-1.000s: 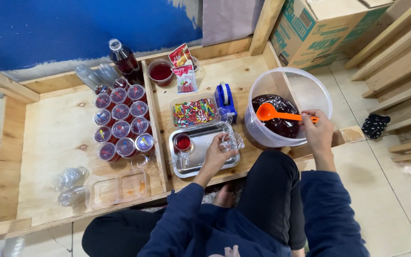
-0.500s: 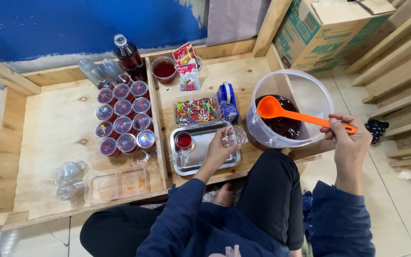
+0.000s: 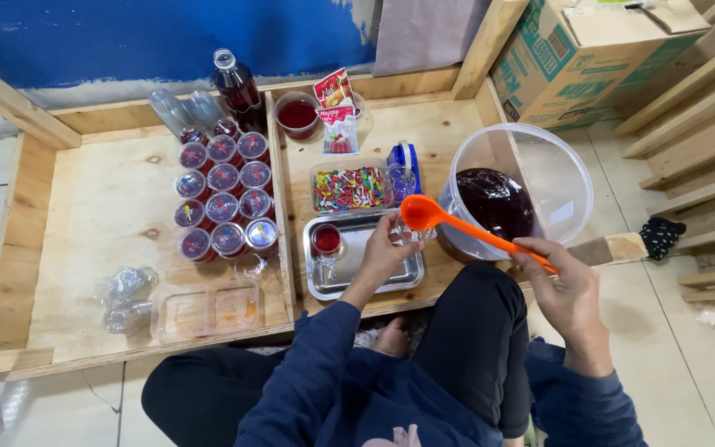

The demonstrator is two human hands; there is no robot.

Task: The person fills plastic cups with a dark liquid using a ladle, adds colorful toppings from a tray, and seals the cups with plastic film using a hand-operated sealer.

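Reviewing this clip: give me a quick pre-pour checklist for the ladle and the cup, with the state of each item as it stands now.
1. Right hand grips the orange ladle by its handle end: ok.
2. Left hand holds the clear cup over the metal tray: ok.
3. Ladle bowl sits above the cup's mouth: ok.
4. Ladle carries dark liquid from the big tub: cannot tell, the bowl's inside is not readable.
5. Cup held upright: cannot tell, mostly hidden by hand and ladle.
6. Filled red cup on the tray stands apart from the hands: ok.
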